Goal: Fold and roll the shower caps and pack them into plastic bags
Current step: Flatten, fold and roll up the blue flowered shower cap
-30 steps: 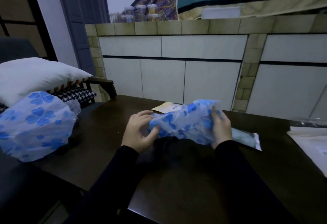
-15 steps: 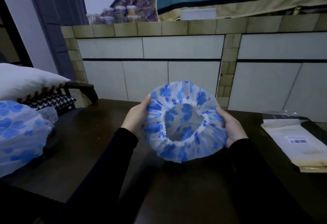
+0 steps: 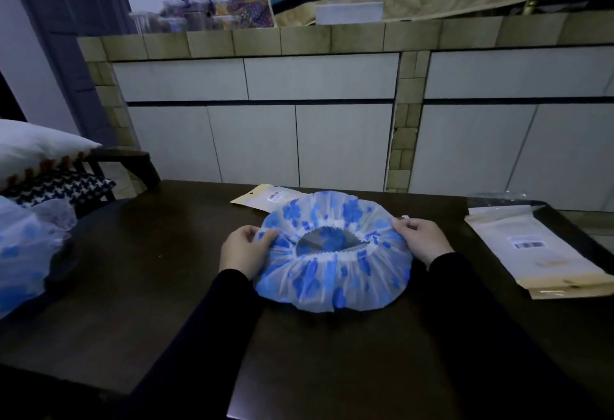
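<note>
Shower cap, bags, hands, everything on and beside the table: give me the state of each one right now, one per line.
Shower cap: spread out round on the table, opening up.
Left hand: grips the cap's left edge.
Right hand: grips the cap's right edge.
Plastic bag: flat, partly under the cap's far edge.
Stack of bags: lying flat at the right.
Pile of caps: bunched loosely at the left.

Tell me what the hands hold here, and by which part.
Both grip one blue-flowered shower cap, spread opening-up on the dark table: left hand on its left outer edge, right hand on its right outer edge.
</note>
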Motion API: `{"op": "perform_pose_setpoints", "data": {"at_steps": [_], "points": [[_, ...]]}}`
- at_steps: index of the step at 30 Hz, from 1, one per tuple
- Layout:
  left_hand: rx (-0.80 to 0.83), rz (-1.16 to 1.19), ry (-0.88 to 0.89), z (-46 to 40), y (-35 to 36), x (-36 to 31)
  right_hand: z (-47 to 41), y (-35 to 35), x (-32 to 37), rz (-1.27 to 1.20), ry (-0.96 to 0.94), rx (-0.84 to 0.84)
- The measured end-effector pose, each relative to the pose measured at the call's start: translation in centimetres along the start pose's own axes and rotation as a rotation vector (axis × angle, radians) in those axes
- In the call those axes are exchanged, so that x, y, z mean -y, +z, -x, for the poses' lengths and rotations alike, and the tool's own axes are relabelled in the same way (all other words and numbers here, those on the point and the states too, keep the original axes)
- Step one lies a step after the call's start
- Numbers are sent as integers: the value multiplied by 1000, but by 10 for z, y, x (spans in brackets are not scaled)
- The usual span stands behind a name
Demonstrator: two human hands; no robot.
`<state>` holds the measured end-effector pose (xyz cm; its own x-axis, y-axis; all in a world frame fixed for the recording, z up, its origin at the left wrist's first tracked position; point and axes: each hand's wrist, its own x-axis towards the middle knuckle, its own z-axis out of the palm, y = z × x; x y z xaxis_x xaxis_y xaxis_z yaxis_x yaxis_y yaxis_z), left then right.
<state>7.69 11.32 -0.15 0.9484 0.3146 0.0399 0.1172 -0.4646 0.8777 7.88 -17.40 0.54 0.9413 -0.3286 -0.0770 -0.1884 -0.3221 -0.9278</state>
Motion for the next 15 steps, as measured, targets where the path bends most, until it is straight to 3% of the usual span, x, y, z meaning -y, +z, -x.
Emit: {"op": "perform_pose_setpoints", "data": {"at_steps": [2, 5, 7, 11, 15], "points": [[48, 133, -3, -1, -2, 3, 1, -1, 1, 42, -1, 2], [302, 535, -59, 3, -13, 2, 1, -4, 5, 68, -44, 45], [457, 642, -40, 6, -20, 2, 7, -6, 9, 18, -104, 82], [648, 486, 17, 14, -27, -8, 17, -15, 13, -79, -192, 218], [741, 176, 95, 10, -23, -27, 22, -14, 15, 3, -126, 353]]}}
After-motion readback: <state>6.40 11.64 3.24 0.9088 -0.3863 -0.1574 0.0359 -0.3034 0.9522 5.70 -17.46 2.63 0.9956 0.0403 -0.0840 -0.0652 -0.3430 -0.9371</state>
